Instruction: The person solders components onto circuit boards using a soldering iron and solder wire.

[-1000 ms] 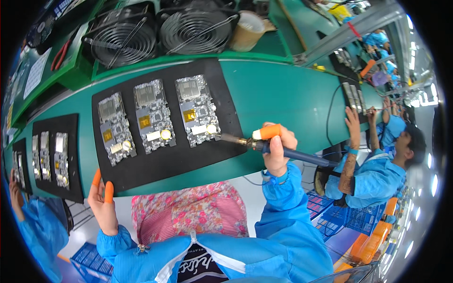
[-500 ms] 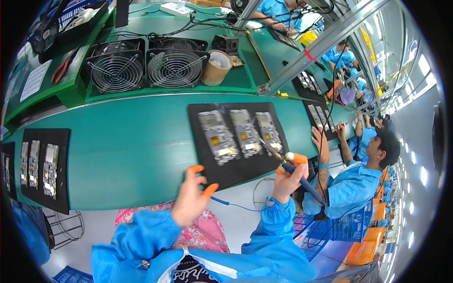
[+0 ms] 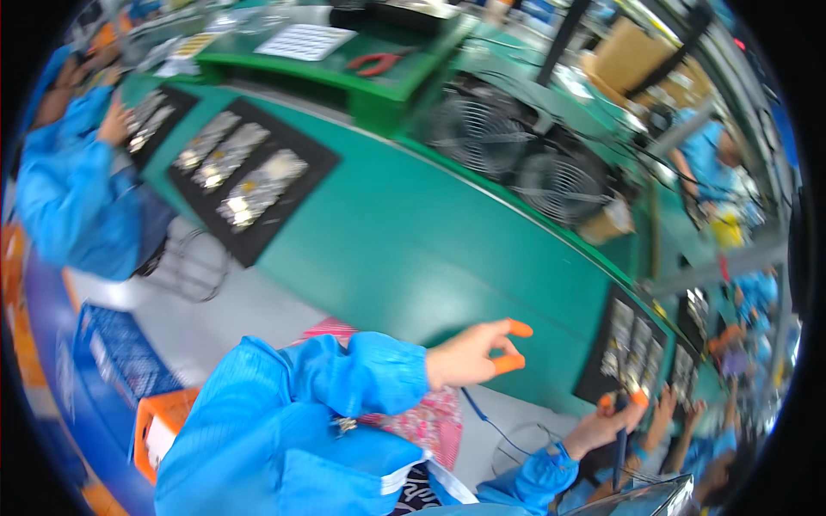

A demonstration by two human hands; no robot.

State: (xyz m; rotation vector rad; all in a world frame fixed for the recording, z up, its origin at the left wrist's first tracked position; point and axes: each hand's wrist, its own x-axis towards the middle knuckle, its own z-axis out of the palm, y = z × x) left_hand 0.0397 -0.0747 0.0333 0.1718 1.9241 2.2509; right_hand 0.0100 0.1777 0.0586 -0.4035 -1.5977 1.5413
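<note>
My left hand (image 3: 469, 354), with orange finger cots on thumb and forefinger, hovers over the near edge of the green bench with its fingers apart and nothing between them. In my right hand (image 3: 602, 427), also wearing orange finger cots, is a soldering iron (image 3: 621, 451) with a dark blue handle; motion smears its tip. Just beyond that hand lies a black mat (image 3: 594, 378) bearing three circuit boards (image 3: 638, 346). Another black mat (image 3: 297, 193) with three circuit boards (image 3: 262, 185) rests at the left end of the bench.
Two caged fans (image 3: 564, 185) stand behind the bench beside a tan cup (image 3: 607, 222). Red-handled pliers (image 3: 374, 64) lie on a raised green shelf (image 3: 327, 86). A co-worker in blue (image 3: 82, 189) sits at far left, others at right. A blue cord (image 3: 490, 417) hangs near me.
The view has swung left, so the bench appears tilted and the near mat sits farther right. My left hand has moved away from that mat. My right hand still holds the soldering iron.
</note>
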